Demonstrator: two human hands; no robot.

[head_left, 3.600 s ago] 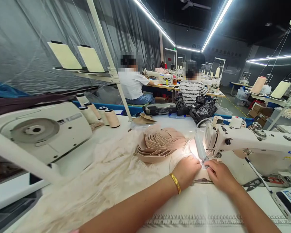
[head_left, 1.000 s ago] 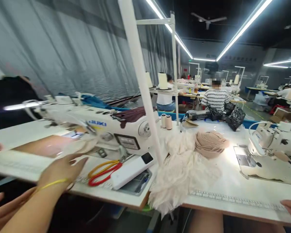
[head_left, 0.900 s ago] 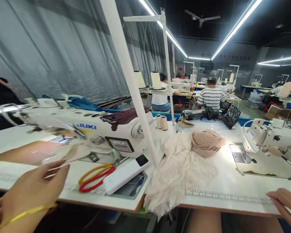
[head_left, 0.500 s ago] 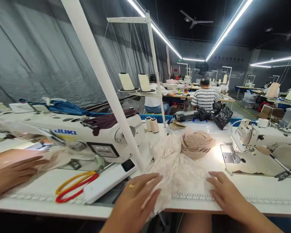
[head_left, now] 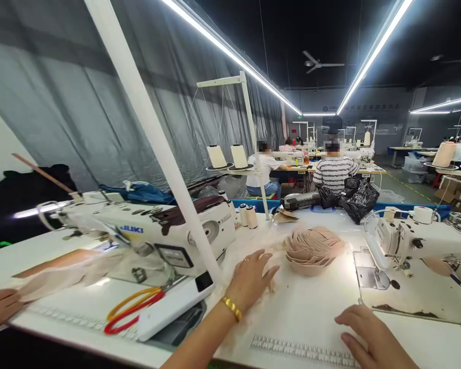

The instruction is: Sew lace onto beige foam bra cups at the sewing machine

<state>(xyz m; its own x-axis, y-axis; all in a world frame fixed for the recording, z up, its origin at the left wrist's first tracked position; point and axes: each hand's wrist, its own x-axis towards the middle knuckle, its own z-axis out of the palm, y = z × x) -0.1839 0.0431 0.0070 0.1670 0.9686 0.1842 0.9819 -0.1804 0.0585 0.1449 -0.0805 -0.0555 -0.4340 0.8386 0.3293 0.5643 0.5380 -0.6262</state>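
Note:
My left hand (head_left: pixel 250 281), with a gold bracelet at the wrist, reaches over pale, gauzy lace fabric (head_left: pixel 246 319). Its fingers are stretched out and the thumb stands apart. The lace is blurred and partly hidden under that hand and forearm. Just beyond, to the right, sits a round stack of beige fabric pieces (head_left: pixel 312 251). My right hand (head_left: pixel 371 333) hovers near the table's front, open, holding nothing, left of and below the sewing machine (head_left: pixel 403 256).
At far left another person's hand (head_left: pixel 0 307) holds sheer fabric (head_left: pixel 72 271) beside a JUKI sewing machine (head_left: pixel 138 230). Red-and-orange-handled scissors (head_left: pixel 132 310) and a white device (head_left: pixel 172 311) lie near a white post (head_left: pixel 153 133). A ruler strip (head_left: pixel 299 351) runs along the front; thread cones (head_left: pixel 217 156) stand behind.
My left hand has moved forward over the table, and the lace has shifted left from in front of the beige stack. The other person's hand has drawn back left with the sheer fabric. The view has tilted up.

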